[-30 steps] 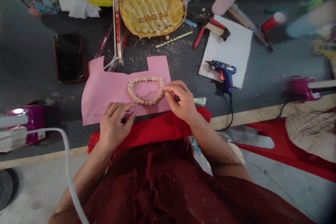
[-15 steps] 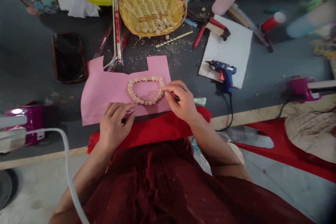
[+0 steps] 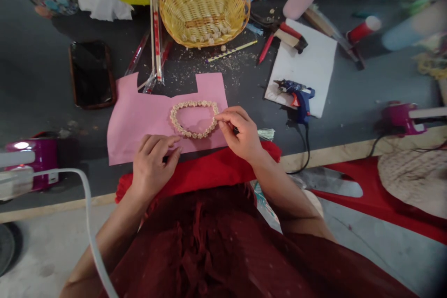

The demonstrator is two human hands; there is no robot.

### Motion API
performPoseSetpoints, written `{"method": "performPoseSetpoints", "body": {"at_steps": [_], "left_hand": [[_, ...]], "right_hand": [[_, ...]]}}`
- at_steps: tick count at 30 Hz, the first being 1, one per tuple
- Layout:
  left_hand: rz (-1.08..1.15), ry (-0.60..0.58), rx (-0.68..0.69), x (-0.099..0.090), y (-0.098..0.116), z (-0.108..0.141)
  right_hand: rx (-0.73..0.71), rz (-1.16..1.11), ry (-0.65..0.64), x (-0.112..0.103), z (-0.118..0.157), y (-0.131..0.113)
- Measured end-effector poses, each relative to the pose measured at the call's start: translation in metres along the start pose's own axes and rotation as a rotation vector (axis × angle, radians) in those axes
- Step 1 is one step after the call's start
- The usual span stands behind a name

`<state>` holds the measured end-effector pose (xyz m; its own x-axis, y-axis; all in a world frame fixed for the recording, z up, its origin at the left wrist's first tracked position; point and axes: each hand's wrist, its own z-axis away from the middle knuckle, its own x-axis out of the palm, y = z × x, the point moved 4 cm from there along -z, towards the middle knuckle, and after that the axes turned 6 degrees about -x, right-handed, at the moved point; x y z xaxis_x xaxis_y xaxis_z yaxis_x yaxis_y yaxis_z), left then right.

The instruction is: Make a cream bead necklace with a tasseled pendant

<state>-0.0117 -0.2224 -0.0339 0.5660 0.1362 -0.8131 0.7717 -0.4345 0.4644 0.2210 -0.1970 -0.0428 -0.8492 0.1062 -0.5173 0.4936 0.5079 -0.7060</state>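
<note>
A loop of small cream flower-shaped pieces [image 3: 194, 135] lies on a pink sheet [image 3: 139, 123] with notches cut in its far edge. At the loop's right side, my right hand [image 3: 240, 134] is closed, thumb and forefinger pinching its rim. My left hand [image 3: 153, 163] rests over the sheet's near edge, just left of the loop. Its thumb stands apart from its loosely bent fingers, and nothing shows between them. Red cloth [image 3: 206, 170] lies along the table edge between my wrists.
Beyond the sheet stands a yellow wicker basket [image 3: 206, 2] holding small cream pieces. A blue glue gun [image 3: 300, 100] lies on a white board [image 3: 319, 70], its cord running over the table edge. To the left are a phone [image 3: 92, 74] and a purple lamp base [image 3: 35, 163].
</note>
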Motion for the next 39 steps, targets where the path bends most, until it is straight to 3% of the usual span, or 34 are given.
{"method": "performPoseSetpoints", "body": {"at_steps": [7,13,18,21,25,31,39], "left_hand": [[-0.128,-0.091,0.061,0.001,0.016,-0.008],[-0.169,-0.153,0.080,0.011,0.034,-0.026],[-0.198,-0.155,0.092,0.019,0.039,-0.034],[-0.191,-0.129,0.052,0.011,0.033,-0.037],[-0.213,-0.033,-0.029,-0.015,0.013,-0.031],[-0.302,-0.019,0.013,-0.035,-0.005,0.002],[-0.208,-0.190,0.085,-0.025,0.018,0.029]], "right_hand": [[-0.062,-0.003,0.008,-0.003,-0.001,-0.008],[-0.089,0.080,0.092,-0.035,0.008,-0.026],[-0.027,0.127,0.080,-0.052,0.030,-0.027],[-0.014,0.149,0.060,-0.055,0.041,-0.025],[-0.039,0.220,0.091,-0.057,0.050,-0.025],[-0.066,0.215,-0.031,-0.043,0.054,-0.033],[-0.197,0.313,-0.233,0.000,0.048,-0.056]]}}
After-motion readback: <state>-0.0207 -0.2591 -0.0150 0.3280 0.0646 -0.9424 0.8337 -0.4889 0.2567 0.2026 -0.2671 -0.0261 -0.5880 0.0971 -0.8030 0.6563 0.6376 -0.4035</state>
